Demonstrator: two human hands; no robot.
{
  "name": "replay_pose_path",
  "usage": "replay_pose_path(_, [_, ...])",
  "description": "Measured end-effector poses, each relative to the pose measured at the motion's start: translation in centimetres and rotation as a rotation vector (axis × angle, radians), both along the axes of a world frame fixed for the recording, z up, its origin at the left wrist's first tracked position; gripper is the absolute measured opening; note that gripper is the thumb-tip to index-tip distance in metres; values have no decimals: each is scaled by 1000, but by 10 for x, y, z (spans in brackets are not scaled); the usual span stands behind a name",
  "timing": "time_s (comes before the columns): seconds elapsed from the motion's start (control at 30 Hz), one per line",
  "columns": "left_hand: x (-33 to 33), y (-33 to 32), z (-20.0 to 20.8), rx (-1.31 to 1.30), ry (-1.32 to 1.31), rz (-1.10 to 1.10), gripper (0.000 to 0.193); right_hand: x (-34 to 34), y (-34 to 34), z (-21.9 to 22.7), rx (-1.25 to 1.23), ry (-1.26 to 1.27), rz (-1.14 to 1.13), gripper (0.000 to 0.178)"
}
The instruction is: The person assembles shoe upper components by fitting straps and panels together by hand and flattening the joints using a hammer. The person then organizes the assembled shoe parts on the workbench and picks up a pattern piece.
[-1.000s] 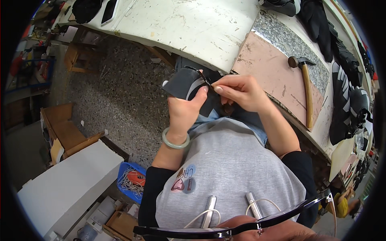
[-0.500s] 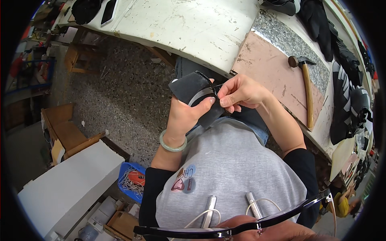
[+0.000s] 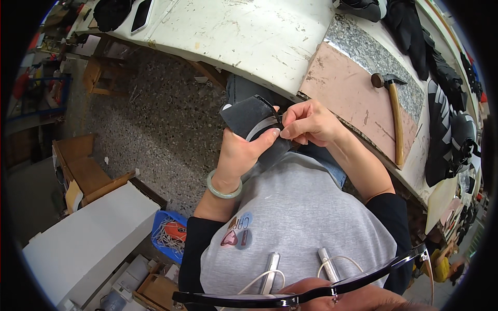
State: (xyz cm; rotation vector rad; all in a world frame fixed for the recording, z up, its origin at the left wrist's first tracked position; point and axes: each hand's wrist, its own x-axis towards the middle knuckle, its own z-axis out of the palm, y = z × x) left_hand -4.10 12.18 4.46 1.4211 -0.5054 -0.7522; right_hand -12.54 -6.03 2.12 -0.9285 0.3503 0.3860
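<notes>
A dark grey shoe upper piece (image 3: pixel 246 115) with a pale curved band and a black edge is held above my lap. My left hand (image 3: pixel 243 150) grips it from the near left side, thumb lying along its inner face. At its right edge, my right hand (image 3: pixel 309 124) is closed in a pinch against the black rim, close to my left thumb tip. Whatever the right fingertips pinch is too small to make out. A jade-like bangle (image 3: pixel 224 194) circles my left wrist.
On the worktable (image 3: pixel 244 36) a hammer (image 3: pixel 396 114) rests across a pinkish board (image 3: pixel 342 85) and a speckled slab. Black shoe pieces (image 3: pixel 441 124) lie along the right. A phone (image 3: pixel 141 15) is at the far left. A white box (image 3: pixel 93 238) and blue basket (image 3: pixel 168 249) stand lower left.
My right hand has turned slightly and its fingers have drawn closer to my left thumb at the piece's edge. The piece has shifted a little to the right and nearer.
</notes>
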Motion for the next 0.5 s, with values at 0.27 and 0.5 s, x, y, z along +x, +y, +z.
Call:
replay_pose_path(0.27, [-1, 1, 3, -37, 11, 72, 27, -10, 0, 7, -43, -8, -64, 19])
replay_pose_path(0.5, [-2, -1, 2, -37, -117, 81, 27, -13, -1, 2, -9, -125, -111, 19])
